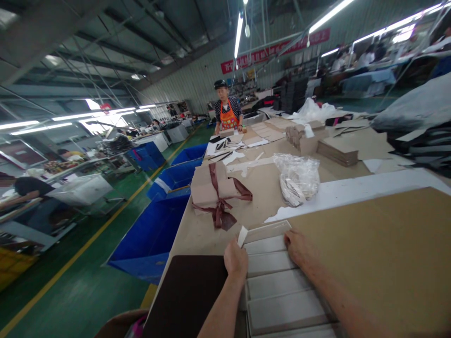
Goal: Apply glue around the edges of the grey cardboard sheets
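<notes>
A row of flat white strips (276, 279) lies overlapped like steps in front of me, each with a pale edge. At its far left corner my left hand (236, 260) is closed, and a small white paper piece (242, 236) sticks up from its fingers. My right hand (299, 249) is at the far right corner, fingers curled in against the end of the farthest strip (269, 231); what lies between the fingertips is hidden. A dark brown board (192, 295) lies left of the row, partly under my left forearm. A large tan board (380, 253) lies to the right.
Beyond my hands are a beige bundle tied with brown ribbon (214, 188), a clear plastic bag (298, 180) and a stack of brown card (338, 150). Blue bins (148, 234) line the table's left edge. A person in an orange apron (229, 115) stands at the far end.
</notes>
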### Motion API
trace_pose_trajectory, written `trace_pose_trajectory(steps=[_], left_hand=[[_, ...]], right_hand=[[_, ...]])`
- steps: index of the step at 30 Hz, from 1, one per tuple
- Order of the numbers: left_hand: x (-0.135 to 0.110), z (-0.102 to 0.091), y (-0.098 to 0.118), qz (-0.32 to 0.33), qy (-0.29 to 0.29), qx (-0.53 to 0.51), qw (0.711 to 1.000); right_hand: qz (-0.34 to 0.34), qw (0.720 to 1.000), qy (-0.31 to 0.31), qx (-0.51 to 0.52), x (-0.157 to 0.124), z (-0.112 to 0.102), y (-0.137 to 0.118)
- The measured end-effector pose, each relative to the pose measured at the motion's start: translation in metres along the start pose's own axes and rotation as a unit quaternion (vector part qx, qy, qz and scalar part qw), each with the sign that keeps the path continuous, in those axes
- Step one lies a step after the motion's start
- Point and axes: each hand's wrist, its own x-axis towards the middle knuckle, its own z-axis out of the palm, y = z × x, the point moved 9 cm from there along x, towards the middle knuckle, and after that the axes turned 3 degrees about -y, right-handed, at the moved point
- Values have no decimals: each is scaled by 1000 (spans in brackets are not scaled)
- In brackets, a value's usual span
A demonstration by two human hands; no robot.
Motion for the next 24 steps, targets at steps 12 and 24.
trace_pose_trajectory(steps=[12, 24], left_hand=[[3, 9, 0, 42, -35, 3, 998], [-6, -36, -15, -43, 42, -101, 993]], right_hand=[[-6, 999, -32, -23, 0, 3, -10], [33, 998, -42, 36, 5, 9, 8]])
